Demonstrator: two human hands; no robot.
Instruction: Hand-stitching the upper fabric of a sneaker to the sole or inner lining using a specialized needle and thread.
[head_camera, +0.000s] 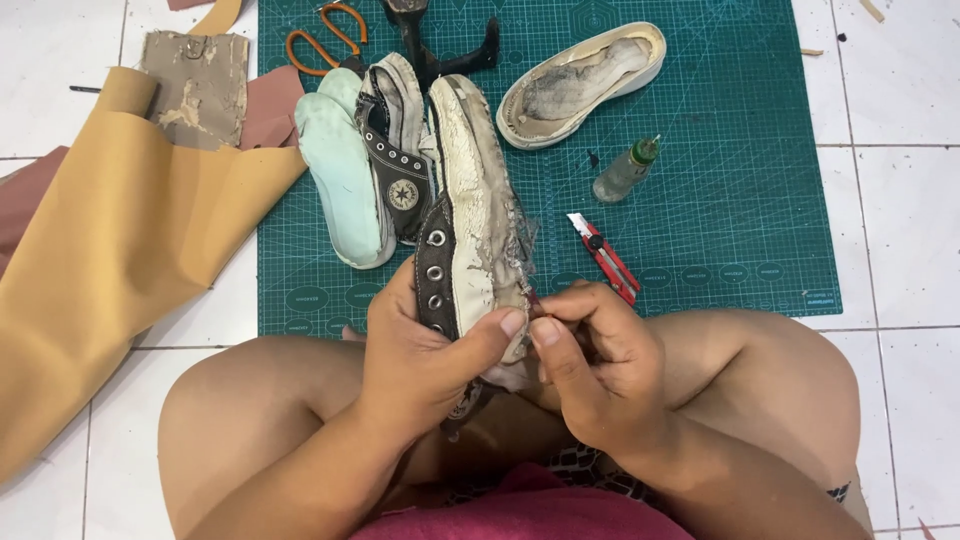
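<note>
Two shoe uppers, one loose sole (580, 85), one insole (340, 180), one cutter (605, 257), one glue bottle (627, 170). The left hand (425, 350) grips the worn upper (475, 235) from below; the right hand (590, 365) pinches its torn edge. The second upper (395, 145) lies on the green mat (720, 230), with open mat to the right.

Garment (520, 510): dark pink fabric. Below it, toward the knees, black-and-white patterned shorts (590, 462). Arms and legs bare.
</note>
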